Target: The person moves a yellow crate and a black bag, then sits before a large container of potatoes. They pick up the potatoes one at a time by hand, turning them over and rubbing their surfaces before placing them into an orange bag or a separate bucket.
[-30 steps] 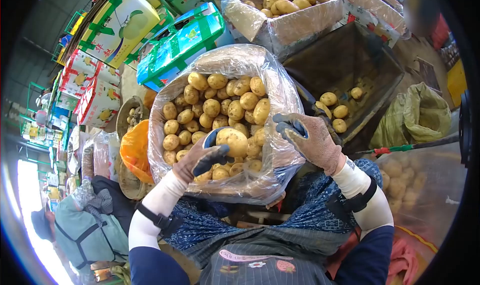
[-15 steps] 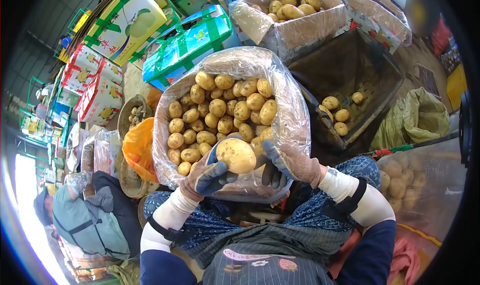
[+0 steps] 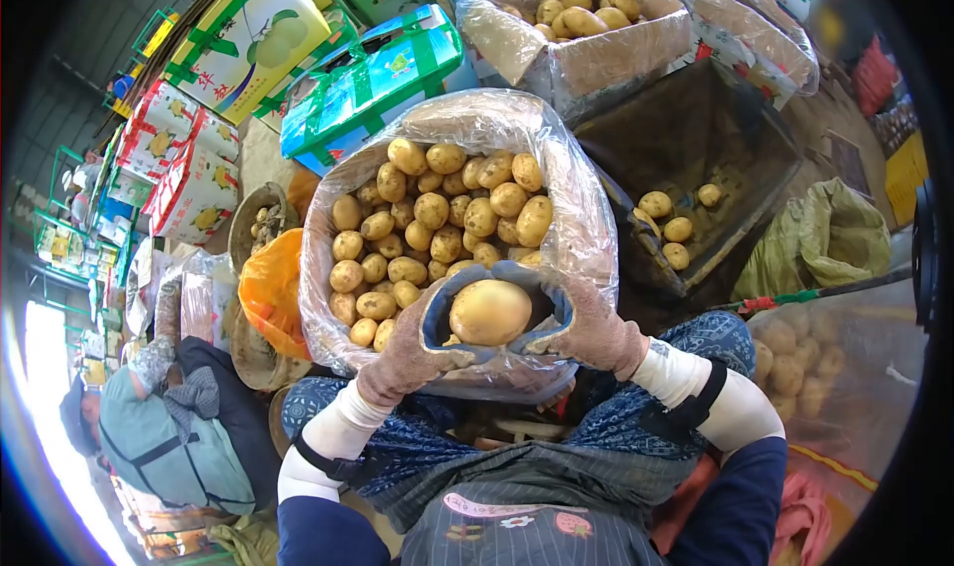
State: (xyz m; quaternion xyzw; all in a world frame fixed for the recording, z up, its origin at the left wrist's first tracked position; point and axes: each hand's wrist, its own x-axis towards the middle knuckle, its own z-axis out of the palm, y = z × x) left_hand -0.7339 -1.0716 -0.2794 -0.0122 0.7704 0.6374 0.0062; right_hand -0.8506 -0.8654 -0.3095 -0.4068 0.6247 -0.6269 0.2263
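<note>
A large pale-yellow potato [image 3: 490, 313] sits between my two gloved hands, over the near side of a plastic-lined box [image 3: 571, 228]. My left hand [image 3: 412, 345], in a brown and blue work glove, curls round its left side. From the right, my right hand [image 3: 584, 329], gloved the same way, closes round it; the fingers under the potato are hidden. Several smaller potatoes [image 3: 433, 211], some with dirt on them, fill the box beyond my hands.
Behind stands another lined box [image 3: 616, 54] of potatoes. A dark bin [image 3: 686, 134] at right holds several potatoes. At left are an orange bag [image 3: 273, 293], taped cartons [image 3: 373, 79] and a person in a grey-green top [image 3: 169, 437]. A green sack [image 3: 820, 238] lies at right.
My right hand has moved left and closed round the potato. The potato has shifted slightly right, from my left hand's grip to between both hands.
</note>
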